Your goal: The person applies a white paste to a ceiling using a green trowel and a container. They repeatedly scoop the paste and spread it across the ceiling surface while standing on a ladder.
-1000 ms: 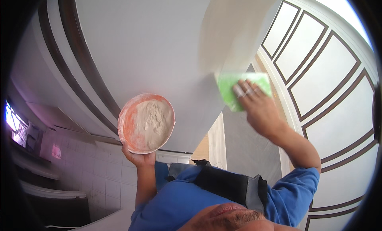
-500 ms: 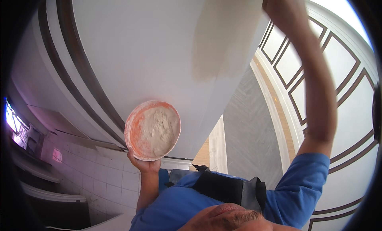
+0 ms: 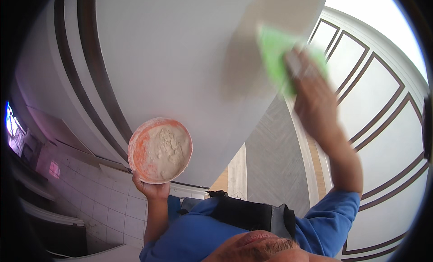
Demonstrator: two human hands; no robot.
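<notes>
My left hand is closed on the lower edge of an orange bowl, its inner wall smeared white. Pale, lumpy putty fills much of the bowl. Up and to the right, my right hand grips a bright green, flat putty spreader, blurred by motion. White residue coats the fingers of that hand. The spreader is in front of the right edge of a white wall; I cannot tell whether it touches. A beige smoothed patch shows on the wall just left of the spreader.
Dark trim strips run down the wall's left side. Beyond its right edge lie a grey herringbone floor and a white panelled wall with dark mouldings. White floor tiles and dark-fronted units are at lower left.
My right hand has come down from the top edge, bringing the green spreader into view. The bowl in my left hand has shifted slightly left in the picture.
</notes>
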